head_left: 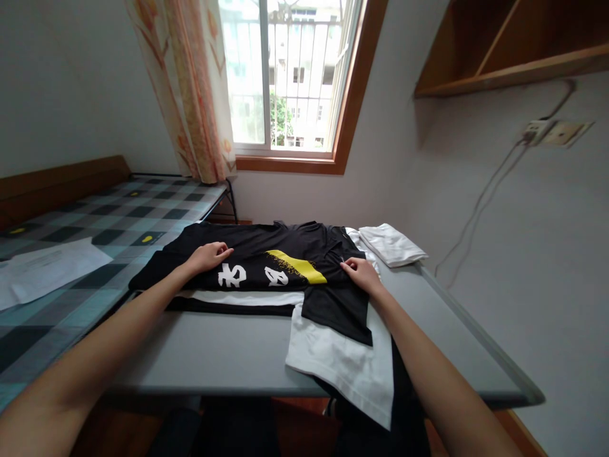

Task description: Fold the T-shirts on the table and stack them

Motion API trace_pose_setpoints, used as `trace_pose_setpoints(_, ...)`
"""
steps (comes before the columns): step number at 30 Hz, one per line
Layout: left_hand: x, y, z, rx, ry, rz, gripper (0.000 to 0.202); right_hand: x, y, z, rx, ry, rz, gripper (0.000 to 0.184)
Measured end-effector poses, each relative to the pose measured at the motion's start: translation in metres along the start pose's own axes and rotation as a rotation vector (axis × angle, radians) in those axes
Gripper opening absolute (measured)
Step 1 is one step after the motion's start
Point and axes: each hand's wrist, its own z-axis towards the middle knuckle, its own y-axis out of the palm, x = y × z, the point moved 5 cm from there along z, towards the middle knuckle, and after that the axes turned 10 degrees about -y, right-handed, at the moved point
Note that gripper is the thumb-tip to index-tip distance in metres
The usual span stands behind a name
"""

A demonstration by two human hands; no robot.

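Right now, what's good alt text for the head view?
The left hand and right hand are on a black shirt with a yellow stripe and white lettering, laid over a white garment on a grey table. A folded white cloth lies beyond the right hand; a checked bed is at left, a window ahead.

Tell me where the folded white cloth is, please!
In the head view, the folded white cloth lies right of centre, at the far right corner of the table, beyond the person's right hand and near the black shirt.
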Motion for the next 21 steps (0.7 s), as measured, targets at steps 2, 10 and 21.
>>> trace_pose_setpoints(2,0.021,0.006,0.004,0.003,0.037,-0.018,0.048,-0.002,-0.002,-0.003,0.041,0.007,0.005,0.034)
trace_pose_setpoints(10,0.112,0.039,0.024,0.006,0.18,-0.184,0.044,0.002,-0.01,-0.008,0.172,0.016,0.191,0.023)
trace_pose_setpoints(21,0.139,0.052,0.034,-0.099,0.187,-0.487,0.028,0.002,-0.007,-0.008,0.087,-0.02,0.116,0.024)
